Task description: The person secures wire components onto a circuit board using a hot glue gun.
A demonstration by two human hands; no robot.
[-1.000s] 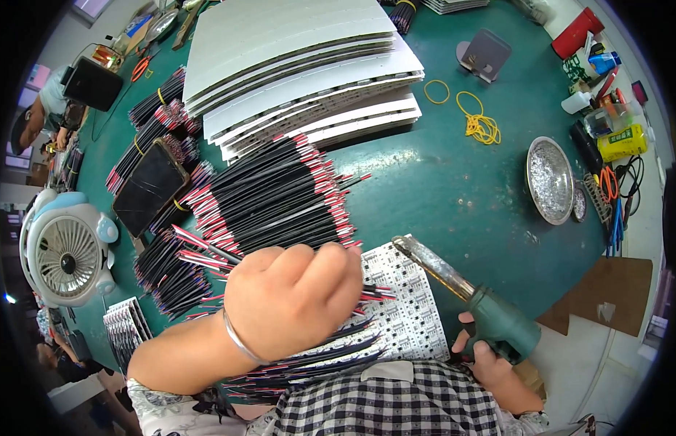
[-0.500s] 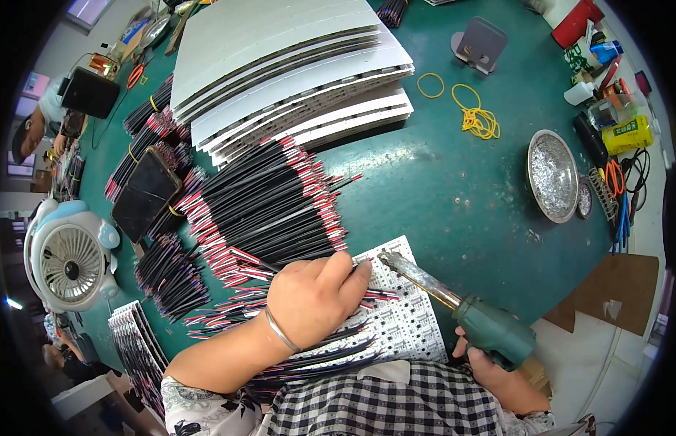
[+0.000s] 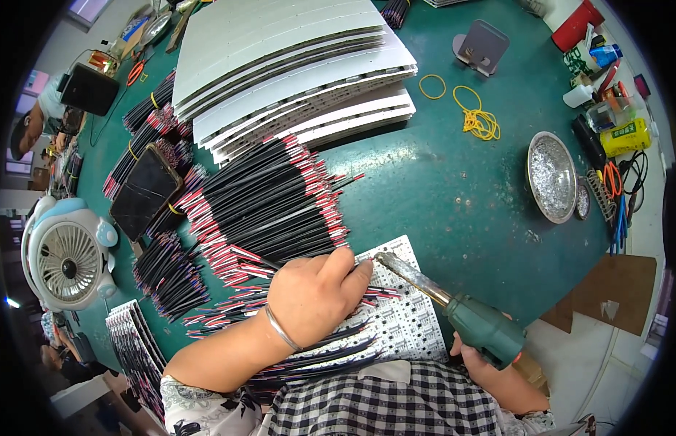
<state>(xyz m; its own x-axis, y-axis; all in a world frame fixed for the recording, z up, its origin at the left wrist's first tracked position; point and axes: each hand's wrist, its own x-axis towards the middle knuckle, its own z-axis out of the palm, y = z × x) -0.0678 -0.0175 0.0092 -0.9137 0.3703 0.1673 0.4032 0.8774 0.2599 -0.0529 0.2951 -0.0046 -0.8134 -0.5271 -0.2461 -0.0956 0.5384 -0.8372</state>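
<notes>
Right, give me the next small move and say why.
Probably ease the soldering iron down so its tip meets the circuit-board sheet: the right grip holds the iron, the tip sits close beside the left grip over that sheet, and whether it touches is unclear.

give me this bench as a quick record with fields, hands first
left hand: the left hand is over the circuit-board sheet, fingertips near the iron's tip; anything pinched is too small to tell
right hand: the right hand grips a green-handled soldering iron
cables: black cables with red and white ends, spread in front of stacked white panels
left side: smartphone lying on bundled cables; white-and-blue fan
right side: metal bowl of silvery material; yellow rubber bands farther back
</notes>
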